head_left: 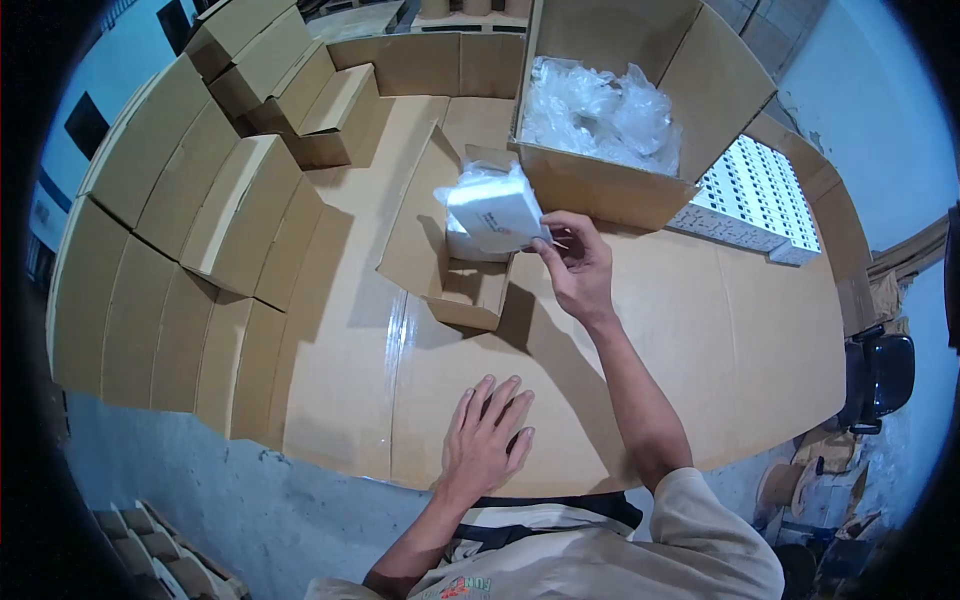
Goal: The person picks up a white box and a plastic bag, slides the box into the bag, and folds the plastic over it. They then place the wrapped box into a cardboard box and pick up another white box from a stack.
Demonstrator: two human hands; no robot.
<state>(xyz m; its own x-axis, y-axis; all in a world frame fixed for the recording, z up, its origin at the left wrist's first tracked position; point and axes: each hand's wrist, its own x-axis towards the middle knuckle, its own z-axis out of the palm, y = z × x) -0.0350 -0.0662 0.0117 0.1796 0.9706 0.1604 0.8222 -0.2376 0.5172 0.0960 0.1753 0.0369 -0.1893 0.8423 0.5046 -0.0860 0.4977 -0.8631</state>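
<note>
My right hand point(577, 262) pinches the right edge of a small white box point(495, 213) with faint print on its face, tilted over an open brown carton point(468, 312). Clear plastic wrap point(480, 172) shows just behind the white box, and another white item point(474, 247) lies lower in the carton, partly covered. The carton's left flap stands folded outward. My left hand point(486, 437) rests flat on the cardboard-covered table point(345, 400) near the front edge, fingers spread, holding nothing.
A large open box point(610, 185) full of clear plastic bags point(600, 110) stands at the back right. Beside it are rows of stacked white boxes point(765, 195). Closed brown cartons point(160, 290) are stacked along the left. A black chair point(885, 375) stands off to the right.
</note>
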